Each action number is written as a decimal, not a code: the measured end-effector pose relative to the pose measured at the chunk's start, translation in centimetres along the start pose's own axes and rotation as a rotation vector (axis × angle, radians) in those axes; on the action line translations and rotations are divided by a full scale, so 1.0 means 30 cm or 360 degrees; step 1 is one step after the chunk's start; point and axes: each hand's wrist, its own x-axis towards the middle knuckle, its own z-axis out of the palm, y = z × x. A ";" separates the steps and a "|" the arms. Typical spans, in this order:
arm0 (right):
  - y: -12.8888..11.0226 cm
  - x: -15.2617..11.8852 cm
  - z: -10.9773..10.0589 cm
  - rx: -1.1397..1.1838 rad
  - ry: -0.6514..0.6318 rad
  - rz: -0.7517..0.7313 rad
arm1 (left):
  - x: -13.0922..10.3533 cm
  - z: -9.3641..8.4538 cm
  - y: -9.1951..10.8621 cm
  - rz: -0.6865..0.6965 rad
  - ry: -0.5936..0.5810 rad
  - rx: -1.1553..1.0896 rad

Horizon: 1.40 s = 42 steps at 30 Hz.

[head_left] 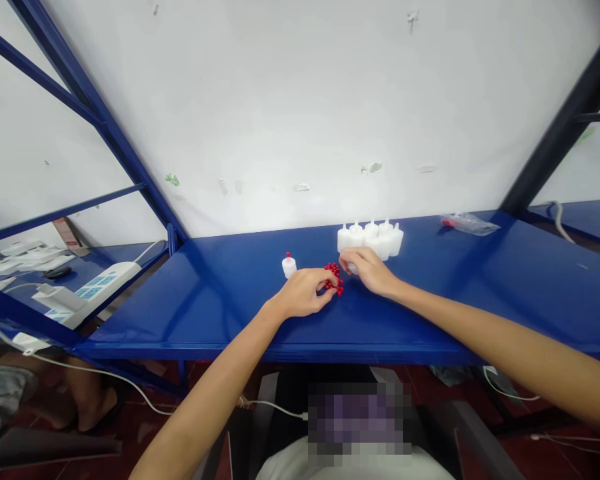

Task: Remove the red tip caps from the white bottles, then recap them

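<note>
Tabletop [220, 293] smooth, glossy blue; wall [300, 100] matt white, scuffed; bottles [373, 239] translucent white plastic, smooth; red caps [339, 291] shiny, plastic-looking; bag [473, 224] clear, crinkled plastic; frame [97, 113] painted blue, metal-looking, with a soft sheen.

No readable text, labels, brands, numbers or signs on any surface or object in view
</note>
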 end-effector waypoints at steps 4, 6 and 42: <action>0.006 -0.002 0.002 -0.0038 -0.0127 -0.0048 | 0.000 0.013 -0.009 -0.0086 0.0351 -0.0111; 0.006 -0.006 0.008 -0.0023 -0.0206 -0.0102 | 0.000 0.021 -0.014 -0.0084 0.0480 -0.0137; -0.021 -0.015 0.000 -0.0379 0.0022 -0.0147 | -0.042 -0.095 -0.154 -0.0732 0.0922 0.0613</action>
